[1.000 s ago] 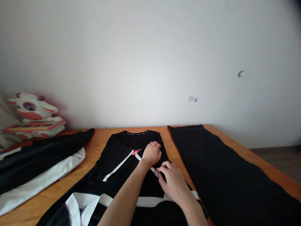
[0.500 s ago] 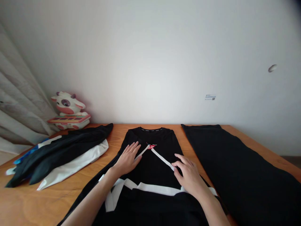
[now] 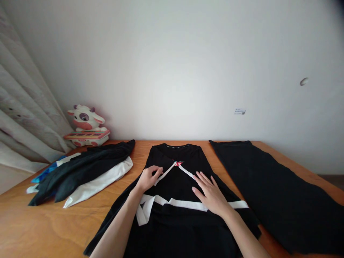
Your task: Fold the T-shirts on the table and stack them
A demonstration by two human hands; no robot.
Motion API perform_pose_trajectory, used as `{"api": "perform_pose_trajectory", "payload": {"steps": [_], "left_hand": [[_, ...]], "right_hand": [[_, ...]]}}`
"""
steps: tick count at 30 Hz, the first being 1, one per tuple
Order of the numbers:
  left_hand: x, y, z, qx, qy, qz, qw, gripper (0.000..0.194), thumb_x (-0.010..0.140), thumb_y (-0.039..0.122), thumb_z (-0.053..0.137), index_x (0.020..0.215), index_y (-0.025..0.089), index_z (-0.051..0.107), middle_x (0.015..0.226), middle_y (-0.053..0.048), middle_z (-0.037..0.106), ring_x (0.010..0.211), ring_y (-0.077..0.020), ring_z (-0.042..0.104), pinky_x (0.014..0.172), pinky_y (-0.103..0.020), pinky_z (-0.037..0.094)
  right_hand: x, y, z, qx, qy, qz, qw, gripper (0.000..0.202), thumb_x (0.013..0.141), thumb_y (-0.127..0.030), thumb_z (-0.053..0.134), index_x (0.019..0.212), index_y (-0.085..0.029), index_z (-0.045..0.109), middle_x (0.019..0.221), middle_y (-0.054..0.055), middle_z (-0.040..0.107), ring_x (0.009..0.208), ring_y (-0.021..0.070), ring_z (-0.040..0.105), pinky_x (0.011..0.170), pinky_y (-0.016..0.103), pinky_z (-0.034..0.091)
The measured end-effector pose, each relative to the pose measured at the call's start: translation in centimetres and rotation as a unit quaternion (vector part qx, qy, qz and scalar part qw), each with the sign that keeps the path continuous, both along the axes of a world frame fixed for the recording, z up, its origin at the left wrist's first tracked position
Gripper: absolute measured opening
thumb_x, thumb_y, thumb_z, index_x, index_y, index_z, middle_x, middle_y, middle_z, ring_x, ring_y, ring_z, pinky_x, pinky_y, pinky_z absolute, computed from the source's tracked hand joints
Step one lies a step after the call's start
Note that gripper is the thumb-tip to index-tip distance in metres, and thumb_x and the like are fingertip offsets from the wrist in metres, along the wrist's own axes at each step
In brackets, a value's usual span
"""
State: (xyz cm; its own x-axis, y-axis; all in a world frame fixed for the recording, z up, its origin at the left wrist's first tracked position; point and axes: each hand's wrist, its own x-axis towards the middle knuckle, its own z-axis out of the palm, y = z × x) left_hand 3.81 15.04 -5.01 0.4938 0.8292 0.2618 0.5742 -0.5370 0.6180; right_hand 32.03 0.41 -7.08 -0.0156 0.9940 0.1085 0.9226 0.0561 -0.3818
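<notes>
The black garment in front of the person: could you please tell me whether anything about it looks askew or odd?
Yes, slightly: the white band across the black garment runs fairly flat in the middle, but toward the picture's left it folds over at an angle, so it looks uneven.

My left hand [image 3: 149, 177] is curled, thumb and knuckles turned toward my right hand [image 3: 210, 193]; whether it grips, I can't tell. The right, slightly nearer me, is spread palm down, its thumb pointing leftward. My left forearm [image 3: 118, 222] and right forearm [image 3: 243, 229] slant inward.
</notes>
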Motion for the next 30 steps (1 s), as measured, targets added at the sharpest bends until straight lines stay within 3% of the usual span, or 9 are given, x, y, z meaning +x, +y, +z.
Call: {"api": "perform_pose_trajectory", "payload": {"steps": [5, 8, 10, 15, 20, 23, 26, 28, 30], "left_hand": [[-2.1, -2.2, 2.8, -0.030, 0.044, -0.033, 0.998, 0.047, 0.097, 0.055, 0.042, 0.089, 0.021, 0.073, 0.089, -0.004, 0.076, 0.085, -0.0202, 0.070, 0.080, -0.027, 0.051], [-3.6, -4.4, 4.6, -0.040, 0.101, -0.055, 0.993, 0.046, 0.096, 0.058, 0.045, 0.100, 0.023, 0.074, 0.104, -0.007, 0.075, 0.099, -0.0238, 0.069, 0.088, -0.030, 0.050], [-4.5, -6.0, 5.4, -0.053, 0.118, -0.022, 0.991, 0.052, 0.095, 0.063, 0.044, 0.113, 0.023, 0.072, 0.117, -0.009, 0.073, 0.112, -0.0272, 0.067, 0.099, -0.035, 0.047], [-6.8, -9.3, 5.8, -0.114, 0.199, 0.035, 0.973, 0.086, 0.080, 0.069, 0.063, 0.150, 0.022, 0.046, 0.155, -0.014, 0.048, 0.145, -0.0344, 0.041, 0.118, -0.047, 0.033], [-8.9, -9.8, 5.3, -0.174, 0.239, 0.033, 0.955, 0.115, 0.055, 0.045, 0.085, 0.157, 0.030, 0.034, 0.163, -0.011, 0.036, 0.152, -0.0356, 0.026, 0.122, -0.049, 0.024], [-9.6, -9.2, 4.9, -0.199, 0.216, 0.058, 0.954, 0.097, 0.061, 0.037, 0.080, 0.151, 0.027, 0.045, 0.150, -0.011, 0.053, 0.143, -0.0346, 0.044, 0.117, -0.046, 0.034], [-9.5, -8.7, 5.0, -0.196, 0.194, 0.030, 0.961, 0.055, 0.072, 0.038, 0.072, 0.126, 0.027, 0.066, 0.124, -0.007, 0.069, 0.116, -0.0298, 0.064, 0.101, -0.040, 0.047], [-9.3, -8.6, 5.4, -0.167, 0.187, -0.001, 0.968, 0.029, 0.081, 0.039, 0.064, 0.105, 0.027, 0.073, 0.111, -0.005, 0.071, 0.106, -0.0267, 0.066, 0.095, -0.037, 0.049], [-9.2, -8.4, 5.8, -0.135, 0.166, -0.024, 0.977, 0.021, 0.086, 0.038, 0.058, 0.095, 0.027, 0.074, 0.106, -0.004, 0.070, 0.103, -0.0248, 0.066, 0.095, -0.035, 0.049]], "right_hand": [[1.0, 0.3, -0.8, 0.028, 0.072, -0.003, 0.997, 0.046, 0.100, -0.046, 0.041, 0.132, -0.024, 0.064, 0.154, 0.010, 0.049, 0.146, 0.0259, 0.039, 0.124, 0.055, 0.019], [1.4, 0.4, -0.4, 0.027, 0.101, 0.005, 0.995, 0.043, 0.097, -0.046, 0.042, 0.128, -0.026, 0.066, 0.152, 0.009, 0.052, 0.144, 0.0266, 0.043, 0.124, 0.056, 0.018], [1.6, 0.0, 0.6, -0.006, 0.106, 0.007, 0.994, 0.044, 0.094, -0.048, 0.046, 0.127, -0.026, 0.066, 0.155, 0.009, 0.048, 0.146, 0.0279, 0.040, 0.124, 0.054, 0.020], [4.1, -3.5, 3.6, -0.098, 0.129, -0.043, 0.986, 0.052, 0.088, -0.060, 0.051, 0.126, -0.028, 0.068, 0.156, 0.008, 0.048, 0.144, 0.0313, 0.043, 0.117, 0.046, 0.036], [8.1, -7.4, 3.9, -0.136, 0.173, -0.103, 0.970, 0.057, 0.075, -0.061, 0.063, 0.121, -0.026, 0.070, 0.129, 0.011, 0.068, 0.125, 0.0333, 0.060, 0.103, 0.038, 0.049], [8.7, -8.4, 3.7, -0.167, 0.160, -0.131, 0.964, 0.054, 0.066, -0.051, 0.071, 0.112, -0.024, 0.071, 0.108, 0.010, 0.070, 0.108, 0.0307, 0.067, 0.092, 0.034, 0.053], [7.9, -8.7, 4.2, -0.210, 0.123, -0.131, 0.961, 0.032, 0.061, -0.038, 0.072, 0.089, -0.024, 0.070, 0.088, 0.004, 0.066, 0.087, 0.0243, 0.065, 0.075, 0.028, 0.052], [7.2, -8.6, 5.0, -0.220, 0.107, -0.126, 0.961, 0.017, 0.061, -0.035, 0.071, 0.072, -0.024, 0.062, 0.083, 0.002, 0.063, 0.080, 0.0216, 0.062, 0.068, 0.026, 0.048], [6.8, -8.6, 6.1, -0.224, 0.110, -0.120, 0.961, 0.020, 0.063, -0.035, 0.070, 0.066, -0.023, 0.055, 0.080, 0.001, 0.062, 0.078, 0.0205, 0.060, 0.066, 0.025, 0.045]]}}
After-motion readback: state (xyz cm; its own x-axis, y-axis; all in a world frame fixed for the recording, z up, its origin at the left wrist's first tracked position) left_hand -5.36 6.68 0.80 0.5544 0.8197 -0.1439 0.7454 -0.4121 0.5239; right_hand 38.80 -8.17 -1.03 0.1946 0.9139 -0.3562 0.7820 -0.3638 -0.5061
